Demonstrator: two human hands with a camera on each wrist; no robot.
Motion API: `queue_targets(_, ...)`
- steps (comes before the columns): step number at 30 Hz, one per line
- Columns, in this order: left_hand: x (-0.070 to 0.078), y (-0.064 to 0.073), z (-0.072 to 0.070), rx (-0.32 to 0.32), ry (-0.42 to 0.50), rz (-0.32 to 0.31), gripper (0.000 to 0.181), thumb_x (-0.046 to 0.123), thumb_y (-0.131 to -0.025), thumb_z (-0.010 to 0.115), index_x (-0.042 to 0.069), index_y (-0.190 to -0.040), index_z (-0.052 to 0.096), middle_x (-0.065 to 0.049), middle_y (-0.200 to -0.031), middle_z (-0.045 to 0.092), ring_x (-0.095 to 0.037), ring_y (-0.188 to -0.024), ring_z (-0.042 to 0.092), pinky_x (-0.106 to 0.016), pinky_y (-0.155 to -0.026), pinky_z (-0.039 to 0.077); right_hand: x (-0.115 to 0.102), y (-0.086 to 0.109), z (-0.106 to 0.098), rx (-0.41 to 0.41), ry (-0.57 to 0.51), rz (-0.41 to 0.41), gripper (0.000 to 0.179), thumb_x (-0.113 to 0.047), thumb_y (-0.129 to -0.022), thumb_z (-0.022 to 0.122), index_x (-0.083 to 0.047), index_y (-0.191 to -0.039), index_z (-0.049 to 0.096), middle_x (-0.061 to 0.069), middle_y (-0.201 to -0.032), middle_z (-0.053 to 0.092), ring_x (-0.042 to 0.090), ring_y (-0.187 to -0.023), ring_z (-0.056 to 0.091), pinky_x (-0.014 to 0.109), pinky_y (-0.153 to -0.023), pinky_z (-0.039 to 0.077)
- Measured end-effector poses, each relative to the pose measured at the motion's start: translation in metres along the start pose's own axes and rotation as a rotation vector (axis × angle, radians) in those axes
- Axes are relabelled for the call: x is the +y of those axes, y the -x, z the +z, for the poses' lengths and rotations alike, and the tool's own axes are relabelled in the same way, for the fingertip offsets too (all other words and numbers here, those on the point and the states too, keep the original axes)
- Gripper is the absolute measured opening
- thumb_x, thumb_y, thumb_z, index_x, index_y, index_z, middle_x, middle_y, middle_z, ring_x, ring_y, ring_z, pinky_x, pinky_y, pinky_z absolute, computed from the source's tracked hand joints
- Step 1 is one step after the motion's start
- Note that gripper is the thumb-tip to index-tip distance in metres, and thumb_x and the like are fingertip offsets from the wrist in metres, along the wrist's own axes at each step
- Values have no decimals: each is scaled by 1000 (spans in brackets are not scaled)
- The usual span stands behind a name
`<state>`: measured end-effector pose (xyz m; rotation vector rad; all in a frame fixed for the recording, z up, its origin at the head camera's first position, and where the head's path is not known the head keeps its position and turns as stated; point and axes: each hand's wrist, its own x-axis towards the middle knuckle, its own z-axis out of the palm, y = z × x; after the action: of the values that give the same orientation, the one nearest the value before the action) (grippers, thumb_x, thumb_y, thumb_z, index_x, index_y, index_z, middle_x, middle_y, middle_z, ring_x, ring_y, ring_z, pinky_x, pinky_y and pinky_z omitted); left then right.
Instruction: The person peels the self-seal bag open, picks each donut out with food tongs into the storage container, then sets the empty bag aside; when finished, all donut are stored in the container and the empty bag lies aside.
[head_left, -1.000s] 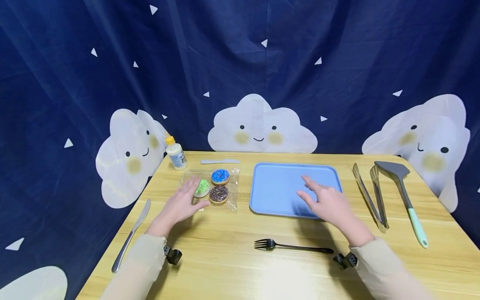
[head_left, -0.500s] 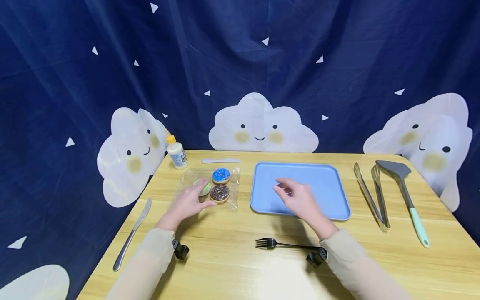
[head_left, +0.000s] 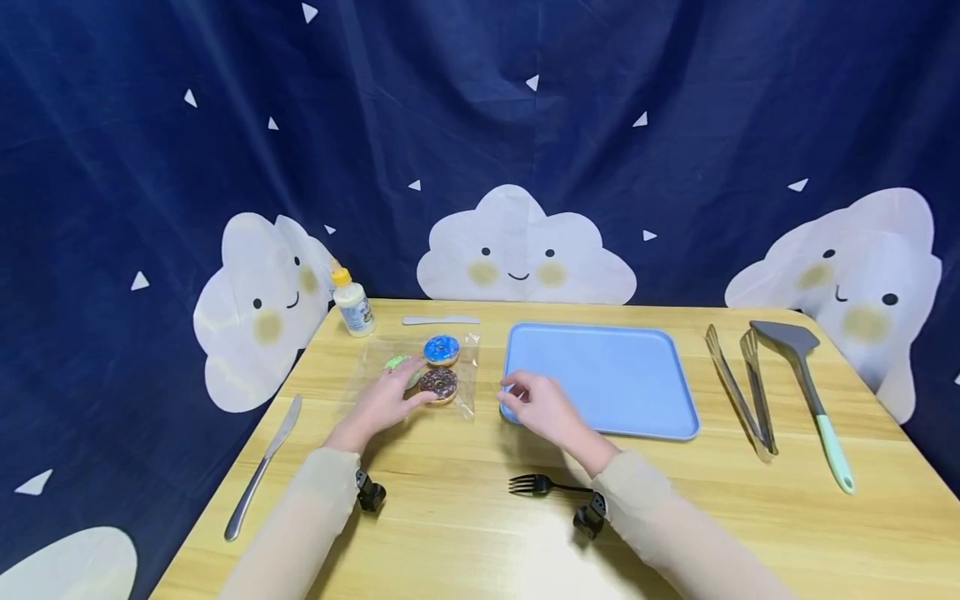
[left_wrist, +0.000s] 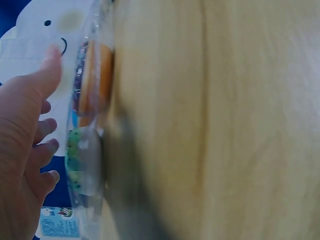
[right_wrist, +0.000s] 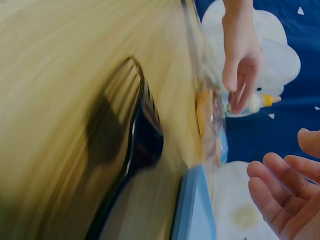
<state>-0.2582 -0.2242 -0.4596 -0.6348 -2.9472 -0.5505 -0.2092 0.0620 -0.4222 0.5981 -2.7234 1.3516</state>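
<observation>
A clear plastic bag (head_left: 467, 392) holds three donuts: a blue-iced donut (head_left: 442, 350), a chocolate donut with sprinkles (head_left: 439, 384) and a green-topped donut (head_left: 395, 362). My left hand (head_left: 377, 407) hovers over the bag's left side, partly hiding the green one. In the left wrist view its fingers are spread and slightly bent, apart from the bag (left_wrist: 90, 145). Over the near left corner of the blue tray (head_left: 600, 375) is my right hand (head_left: 546, 410), fingers loosely bent around nothing. Below its wrist lies a black fork (head_left: 534, 484), its handle partly covered by the wrist camera.
A table knife (head_left: 262, 471) lies at the left. A yellow-capped bottle (head_left: 352, 304) and a pale plastic knife (head_left: 441, 320) are at the back. Right of the tray lie metal tongs (head_left: 742, 392) and a grey turner with a mint handle (head_left: 806, 375). A blue curtain (head_left: 480, 125) hangs behind.
My right hand has moved left from over the tray's middle to its near left corner, its fingers bending more. My left hand has shifted slightly right over the bag. The donuts stay put.
</observation>
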Motion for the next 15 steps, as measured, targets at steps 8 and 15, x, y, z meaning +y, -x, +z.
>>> queue_targets(8, -7, -2, 13, -62, -47, -22, 67, 49, -94, 44, 11, -146, 28, -19, -149, 23, -38, -136, 17, -59, -107, 13, -2, -11, 17, -103, 18, 11, 29, -21, -90, 61, 1, -109, 63, 3, -83, 63, 12, -71, 56, 27, -64, 49)
queue_targets(15, -18, -1, 15, -22, -70, -88, 74, 59, -89, 46, 11, -144, 33, -23, -148, 22, -39, -137, 15, -62, -105, 14, -4, -19, 25, -147, -13, 16, 26, -18, -90, 60, 2, -107, 64, 2, -81, 62, 12, -70, 56, 26, -60, 48)
